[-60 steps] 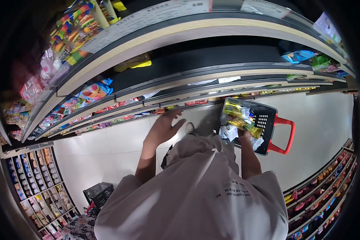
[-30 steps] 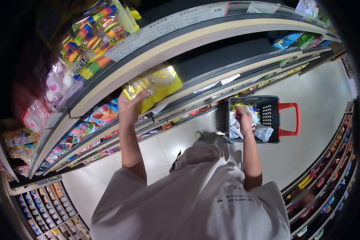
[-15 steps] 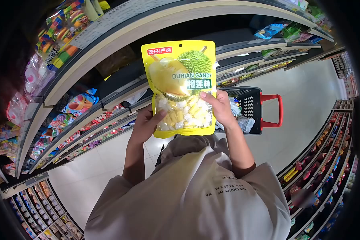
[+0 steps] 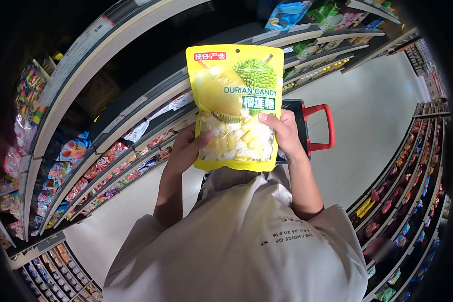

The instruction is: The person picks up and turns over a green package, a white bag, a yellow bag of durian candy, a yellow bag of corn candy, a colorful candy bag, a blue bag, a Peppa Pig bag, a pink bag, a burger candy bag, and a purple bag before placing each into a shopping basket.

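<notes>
A yellow durian candy bag (image 4: 236, 108) is held upright in front of my chest, its printed front facing me. My left hand (image 4: 187, 150) grips the lower left edge, thumb on the clear window that shows wrapped candies. At the lower right edge, my right hand (image 4: 285, 132) holds the bag with its thumb on the front and its other fingers hidden behind. Behind the bag and my right hand is a black basket (image 4: 300, 126) with a red handle (image 4: 330, 127); most of its inside is hidden.
Curved shelves (image 4: 98, 132) with colourful snack bags run along the front and left. More stocked shelves (image 4: 405, 211) stand at the right, and another rack (image 4: 60, 272) is at the lower left. Pale tiled floor (image 4: 367, 116) shows beyond the basket.
My left hand took hold of the yellow bag at the shelf and brought it before me. My right hand left the basket and took the bag's other side. The view has since turned right.
</notes>
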Demonstrator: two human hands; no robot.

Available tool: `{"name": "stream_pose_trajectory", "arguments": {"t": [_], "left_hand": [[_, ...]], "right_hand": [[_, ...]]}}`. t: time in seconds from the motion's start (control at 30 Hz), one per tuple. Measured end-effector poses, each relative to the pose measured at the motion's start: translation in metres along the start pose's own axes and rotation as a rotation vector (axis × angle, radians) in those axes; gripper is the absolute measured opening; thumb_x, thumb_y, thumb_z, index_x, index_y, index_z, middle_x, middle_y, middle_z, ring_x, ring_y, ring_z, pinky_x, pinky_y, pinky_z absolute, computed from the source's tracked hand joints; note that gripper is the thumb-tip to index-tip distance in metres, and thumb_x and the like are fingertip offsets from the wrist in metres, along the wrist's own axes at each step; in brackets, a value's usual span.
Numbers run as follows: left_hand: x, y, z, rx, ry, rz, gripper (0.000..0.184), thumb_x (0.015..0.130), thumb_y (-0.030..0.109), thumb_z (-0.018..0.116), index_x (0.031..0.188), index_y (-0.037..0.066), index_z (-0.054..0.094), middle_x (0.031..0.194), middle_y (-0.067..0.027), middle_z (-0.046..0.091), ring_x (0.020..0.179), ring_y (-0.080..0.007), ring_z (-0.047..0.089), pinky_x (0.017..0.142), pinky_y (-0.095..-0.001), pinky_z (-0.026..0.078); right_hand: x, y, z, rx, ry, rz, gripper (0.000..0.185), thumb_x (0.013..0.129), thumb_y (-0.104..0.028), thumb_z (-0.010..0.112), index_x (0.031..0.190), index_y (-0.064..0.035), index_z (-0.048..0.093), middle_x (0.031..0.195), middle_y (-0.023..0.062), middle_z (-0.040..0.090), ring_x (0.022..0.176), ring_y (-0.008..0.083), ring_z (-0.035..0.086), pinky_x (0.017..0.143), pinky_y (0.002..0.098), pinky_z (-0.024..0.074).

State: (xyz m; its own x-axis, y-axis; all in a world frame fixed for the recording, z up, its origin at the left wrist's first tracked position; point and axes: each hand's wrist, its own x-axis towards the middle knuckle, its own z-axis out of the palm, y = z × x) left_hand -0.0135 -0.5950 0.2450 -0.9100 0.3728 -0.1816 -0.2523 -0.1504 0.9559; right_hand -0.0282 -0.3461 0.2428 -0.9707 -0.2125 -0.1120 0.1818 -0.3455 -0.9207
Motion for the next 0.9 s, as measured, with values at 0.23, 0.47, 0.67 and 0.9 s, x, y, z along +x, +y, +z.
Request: {"name": "stream_pose_trajectory", "arguments": {"t": [0.23, 0.47, 0.67, 0.9], "left_hand": [[0.014, 0.012, 0.066, 0.011, -0.031, 0.057, 0.039, 0.081, 0.011, 0.066, 0.116, -0.002, 0.053, 0.104, -0.0070, 0.062, 0.091, -0.0108, 0.057, 0.083, -0.0264, 0.045], [0.022, 0.022, 0.095, 0.058, -0.026, 0.099, 0.037, 0.083, 0.007, 0.062, 0.117, -0.005, 0.051, 0.102, -0.0081, 0.062, 0.089, -0.0113, 0.059, 0.080, -0.0259, 0.046], [0.027, 0.026, 0.097, 0.135, 0.130, 0.044, 0.024, 0.087, 0.007, 0.058, 0.107, -0.005, 0.058, 0.090, -0.0022, 0.063, 0.077, -0.0042, 0.054, 0.067, -0.0200, 0.044], [0.029, 0.030, 0.103, 0.453, 0.276, 0.098, 0.012, 0.086, 0.004, 0.058, 0.090, -0.004, 0.065, 0.069, 0.0010, 0.061, 0.062, -0.0024, 0.050, 0.053, -0.0183, 0.041]], "right_hand": [[-0.008, -0.028, -0.053, 0.129, 0.045, -0.019, 0.026, 0.083, -0.011, 0.058, 0.103, 0.0055, 0.060, 0.094, 0.0111, 0.066, 0.078, 0.0138, 0.064, 0.071, 0.0251, 0.0504], [-0.006, -0.029, -0.081, 0.219, -0.058, -0.049, 0.024, 0.086, -0.011, 0.057, 0.103, 0.0058, 0.061, 0.093, 0.0111, 0.066, 0.077, 0.0133, 0.063, 0.070, 0.0258, 0.0505], [0.000, -0.029, -0.086, 0.108, -0.063, -0.077, 0.022, 0.086, -0.012, 0.060, 0.099, 0.0058, 0.063, 0.091, 0.0086, 0.066, 0.077, 0.0095, 0.061, 0.069, 0.0229, 0.0482], [0.002, -0.042, -0.085, 0.025, -0.098, -0.067, 0.023, 0.088, -0.014, 0.059, 0.101, 0.0039, 0.063, 0.091, 0.0054, 0.065, 0.077, 0.0067, 0.058, 0.069, 0.0221, 0.0467]]}}
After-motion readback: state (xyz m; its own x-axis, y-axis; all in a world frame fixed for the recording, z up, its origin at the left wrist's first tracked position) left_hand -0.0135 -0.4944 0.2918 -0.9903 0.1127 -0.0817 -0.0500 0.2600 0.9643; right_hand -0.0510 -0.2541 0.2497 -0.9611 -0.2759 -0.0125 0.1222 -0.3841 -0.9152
